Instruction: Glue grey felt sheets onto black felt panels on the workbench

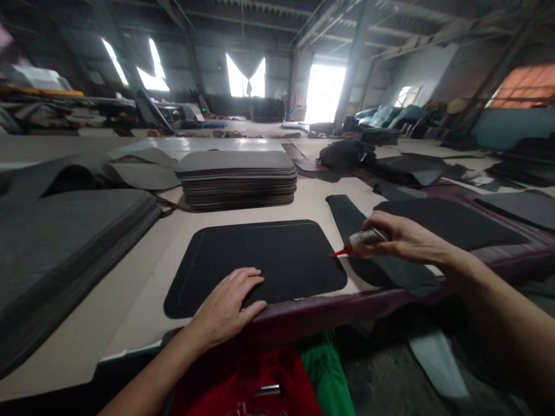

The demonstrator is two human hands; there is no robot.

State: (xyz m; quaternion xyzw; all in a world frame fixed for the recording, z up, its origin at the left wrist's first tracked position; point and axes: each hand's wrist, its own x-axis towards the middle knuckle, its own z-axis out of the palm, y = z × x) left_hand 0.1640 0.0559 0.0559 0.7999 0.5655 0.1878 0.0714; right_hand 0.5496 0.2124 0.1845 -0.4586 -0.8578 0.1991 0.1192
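A black rounded rectangular panel (pixel 277 254) lies flat near the table's front edge, with a thin pale line along its far and left borders. My left hand (pixel 229 303) rests on its near edge, fingers stretched out and holding nothing. In my right hand (pixel 394 234) is a small glue bottle (pixel 364 241) with a red pointed nozzle, tilted down to the left. The nozzle's tip is at the panel's right edge; whether it touches cannot be made out. Under the bottle lies a long dark strip of material (pixel 347 216).
Behind the panel stands a stack of grey panels (pixel 238 182). Thick dark sheets (pixel 73 242) are piled at the left. More black material (pixel 451 219) lies at the right, and a black bag-like bundle (pixel 347 153) sits farther back. Dark red covering (pixel 321 312) hangs over the front edge.
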